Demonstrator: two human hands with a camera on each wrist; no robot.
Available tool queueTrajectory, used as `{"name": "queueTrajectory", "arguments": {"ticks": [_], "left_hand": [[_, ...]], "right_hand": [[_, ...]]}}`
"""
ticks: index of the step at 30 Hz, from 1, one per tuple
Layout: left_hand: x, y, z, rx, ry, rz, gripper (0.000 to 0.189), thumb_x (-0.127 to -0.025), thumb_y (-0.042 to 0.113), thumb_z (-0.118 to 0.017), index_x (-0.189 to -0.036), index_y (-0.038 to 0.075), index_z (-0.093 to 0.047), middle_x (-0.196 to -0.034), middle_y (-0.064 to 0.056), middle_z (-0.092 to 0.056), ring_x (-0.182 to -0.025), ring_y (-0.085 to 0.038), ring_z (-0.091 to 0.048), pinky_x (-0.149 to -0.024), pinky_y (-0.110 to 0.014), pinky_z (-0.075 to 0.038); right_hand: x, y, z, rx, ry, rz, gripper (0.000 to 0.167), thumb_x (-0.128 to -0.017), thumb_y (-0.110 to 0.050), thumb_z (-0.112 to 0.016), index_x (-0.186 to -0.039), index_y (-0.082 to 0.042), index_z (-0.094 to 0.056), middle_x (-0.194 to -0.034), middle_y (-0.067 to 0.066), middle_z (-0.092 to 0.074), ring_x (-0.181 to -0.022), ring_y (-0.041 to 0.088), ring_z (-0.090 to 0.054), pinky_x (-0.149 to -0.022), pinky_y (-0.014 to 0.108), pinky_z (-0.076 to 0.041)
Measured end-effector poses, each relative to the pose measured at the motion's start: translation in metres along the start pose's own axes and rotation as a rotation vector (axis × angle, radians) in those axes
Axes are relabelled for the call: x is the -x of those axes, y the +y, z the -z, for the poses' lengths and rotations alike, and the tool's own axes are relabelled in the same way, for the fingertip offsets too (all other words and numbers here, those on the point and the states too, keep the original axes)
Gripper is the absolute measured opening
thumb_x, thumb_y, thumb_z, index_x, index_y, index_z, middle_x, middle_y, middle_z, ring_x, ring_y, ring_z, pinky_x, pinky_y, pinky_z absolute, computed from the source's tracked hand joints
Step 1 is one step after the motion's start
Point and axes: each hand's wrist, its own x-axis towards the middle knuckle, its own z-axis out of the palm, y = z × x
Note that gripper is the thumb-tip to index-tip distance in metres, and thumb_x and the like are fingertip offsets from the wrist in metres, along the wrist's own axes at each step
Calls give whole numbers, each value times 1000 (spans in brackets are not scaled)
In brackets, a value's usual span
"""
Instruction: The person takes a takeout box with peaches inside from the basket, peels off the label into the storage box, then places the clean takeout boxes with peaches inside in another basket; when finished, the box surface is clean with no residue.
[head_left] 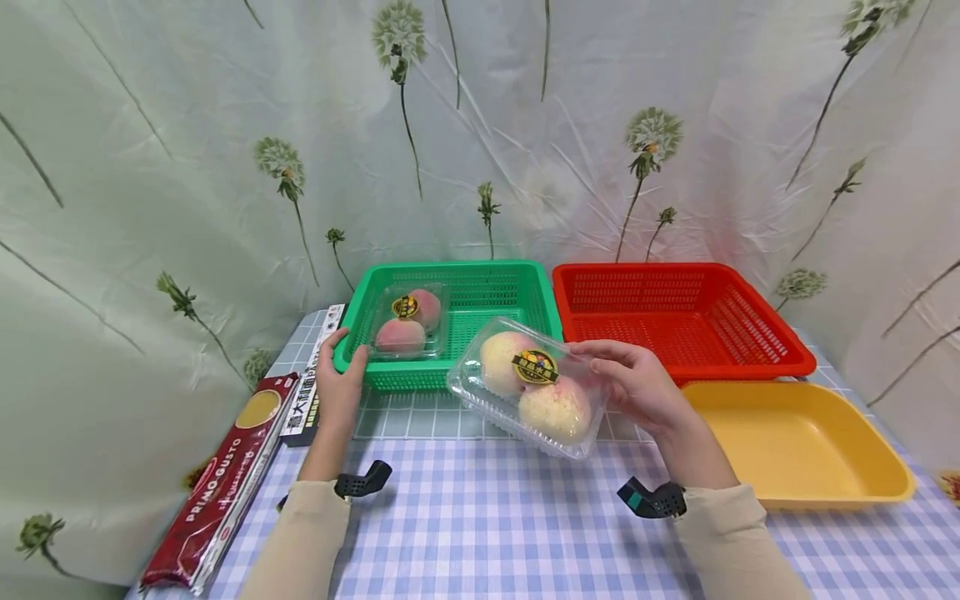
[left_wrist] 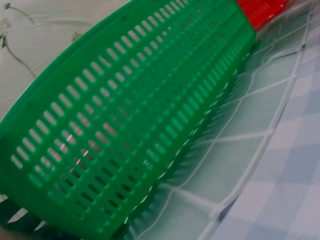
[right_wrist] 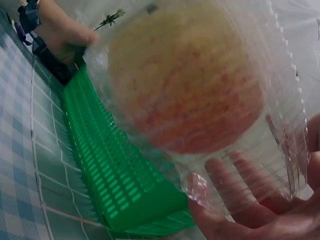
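Note:
My right hand [head_left: 637, 387] grips the right end of a clear plastic box of peaches [head_left: 536, 387], held tilted in front of the baskets. Two pale yellow-pink peaches [head_left: 555, 408] show inside, under a black and gold label [head_left: 535, 367]. In the right wrist view one peach [right_wrist: 185, 80] fills the box, and fingers [right_wrist: 250, 200] show behind the plastic. At the left front corner of the green basket [head_left: 495, 271], my left hand [head_left: 341, 387] holds the rim, thumb to the front. Inside that basket lies another clear box with two pinker peaches [head_left: 401, 335].
A red basket [head_left: 780, 354] stands right of the green one, with a yellow tray [head_left: 802, 492] before it. On the left lie a red Primo Gusto packet [head_left: 225, 492] and a black-and-white box [head_left: 302, 408]. A checked cloth [head_left: 480, 525] covers the table front.

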Motion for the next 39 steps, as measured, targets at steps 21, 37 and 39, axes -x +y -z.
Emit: {"name": "queueTrajectory", "arguments": {"ticks": [21, 37, 39], "left_hand": [[32, 45, -21, 51, 127, -629, 23, -95, 0, -56, -116, -3, -64, -103, -19, -68, -91, -3, -62, -80, -18, -50], [61, 40, -51, -224, -814, -571, 30, -99, 16, -62, -129, 14, -65, -125, -4, -69, -111, -20, -66, -90, -36, -57], [64, 39, -53, -221, -842, -573, 32, -98, 16, -63, -130, 13, -65, -128, -4, -68, -116, -21, -64, -93, -39, -56]], "right_hand": [[5, 24, 16, 191, -249, -25, 28, -100, -6, -56, -125, 4, -65, -125, -2, -71, -102, 12, -59, -56, 18, -41], [0, 51, 22, 230, -222, -38, 30, -100, -3, -49, -123, 12, -62, -119, -10, -72, -87, 3, -62, -69, 15, -48], [-1, 54, 21, 220, -213, -25, 31, -101, -2, -48, -123, 14, -61, -120, -11, -72, -105, 3, -64, -85, 16, -52]]}}
